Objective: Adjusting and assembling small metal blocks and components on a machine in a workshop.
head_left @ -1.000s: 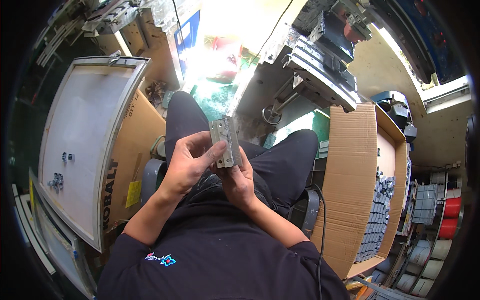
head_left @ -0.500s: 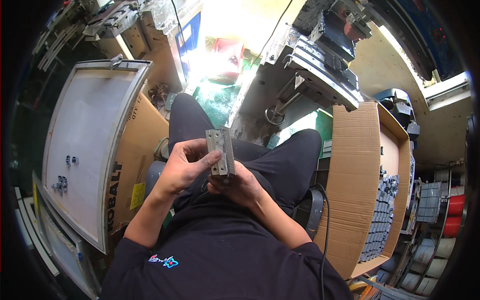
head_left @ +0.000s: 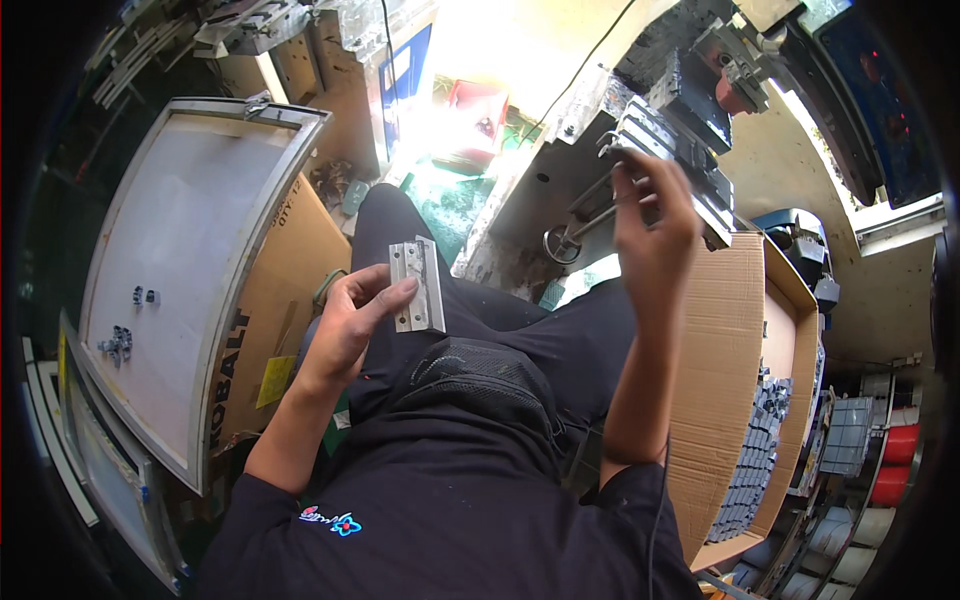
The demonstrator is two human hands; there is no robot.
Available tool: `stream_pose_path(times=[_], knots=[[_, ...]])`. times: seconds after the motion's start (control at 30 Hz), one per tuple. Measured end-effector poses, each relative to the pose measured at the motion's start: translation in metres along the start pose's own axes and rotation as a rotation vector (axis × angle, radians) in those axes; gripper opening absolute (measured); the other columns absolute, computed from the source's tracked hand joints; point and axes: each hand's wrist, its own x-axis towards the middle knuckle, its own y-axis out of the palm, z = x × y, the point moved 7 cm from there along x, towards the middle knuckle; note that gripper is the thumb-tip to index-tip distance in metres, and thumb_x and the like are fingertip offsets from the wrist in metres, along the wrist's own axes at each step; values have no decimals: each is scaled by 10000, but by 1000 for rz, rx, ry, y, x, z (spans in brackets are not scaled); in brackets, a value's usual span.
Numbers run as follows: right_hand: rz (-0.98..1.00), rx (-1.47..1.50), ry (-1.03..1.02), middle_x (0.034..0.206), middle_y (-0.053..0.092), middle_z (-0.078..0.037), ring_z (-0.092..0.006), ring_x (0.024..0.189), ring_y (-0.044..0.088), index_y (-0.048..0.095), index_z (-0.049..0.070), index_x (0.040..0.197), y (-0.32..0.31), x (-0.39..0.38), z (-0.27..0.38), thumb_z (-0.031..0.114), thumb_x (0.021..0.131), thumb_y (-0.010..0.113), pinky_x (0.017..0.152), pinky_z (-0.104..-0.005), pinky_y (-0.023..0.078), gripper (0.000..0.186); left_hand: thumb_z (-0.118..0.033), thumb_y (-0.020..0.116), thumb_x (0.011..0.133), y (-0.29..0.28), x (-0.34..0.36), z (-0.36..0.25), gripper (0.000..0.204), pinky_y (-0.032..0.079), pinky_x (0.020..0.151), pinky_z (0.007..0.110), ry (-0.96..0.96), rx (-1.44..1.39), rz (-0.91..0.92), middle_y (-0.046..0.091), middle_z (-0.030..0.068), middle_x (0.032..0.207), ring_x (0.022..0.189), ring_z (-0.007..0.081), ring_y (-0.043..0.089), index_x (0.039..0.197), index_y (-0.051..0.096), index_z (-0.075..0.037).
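Observation:
My left hand (head_left: 355, 310) grips a silver-grey metal block (head_left: 417, 290) with several holes, thumb on its face, over my left thigh. My right hand (head_left: 650, 210) is raised at the front of a metal machine fixture (head_left: 715, 200), fingers curled with the tips at its left end near a small fitting. Whether those fingertips hold anything is too small to make out. A handwheel (head_left: 561, 245) on a shaft sits below the fixture, left of my right hand.
A white framed panel (head_left: 180, 260) with small dark parts leans on a cardboard sheet (head_left: 275, 310) at left. An open carton (head_left: 715, 330) of grey pieces (head_left: 750, 465) stands at right, beside a rack with red spools (head_left: 898, 440). A bright red container (head_left: 465, 100) lies beyond my legs.
My right hand has left the metal block and moved up and right to the machine fixture. My left hand keeps the block, now slightly left of where it was.

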Motion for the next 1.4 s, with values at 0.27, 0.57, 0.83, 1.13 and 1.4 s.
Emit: stream_pose_path(times=[0.27,0.57,0.83,1.13,1.4], knots=[[571,-637,-241,1093,599,-134,-337,1016,552,642,4,922,43,64,-23,131,780,673,886,-417,415,193,-238,694,844,-2,-2,4,359,460,829,247,-57,-6,-13,673,78,961,895,109,607,1054,655,50],[538,-793,-325,1058,571,-91,-291,1019,539,555,9,899,43,58,-34,107,834,609,866,-400,394,129,-294,727,837,8,10,18,387,439,823,243,-42,-74,128,681,57,935,879,82,579,1058,675,20],[420,-701,-340,1080,601,-72,-280,1070,537,599,43,962,49,53,-36,118,840,633,938,-396,390,147,-229,703,865,7,12,45,309,470,795,225,-167,-177,127,683,45,920,847,71,606,1037,669,25],[206,-907,-430,1114,642,-32,-240,1044,580,648,104,1029,67,54,-26,231,807,723,903,-373,456,266,-241,726,843,10,34,60,331,472,836,253,-169,-100,128,677,58,937,880,88,603,1028,667,27],[184,-816,-503,1043,666,-103,-259,976,634,641,39,1080,59,52,-34,258,803,743,845,-367,498,368,-276,761,791,-18,48,83,330,439,745,253,-248,26,36,637,59,867,778,110,559,936,684,11]])
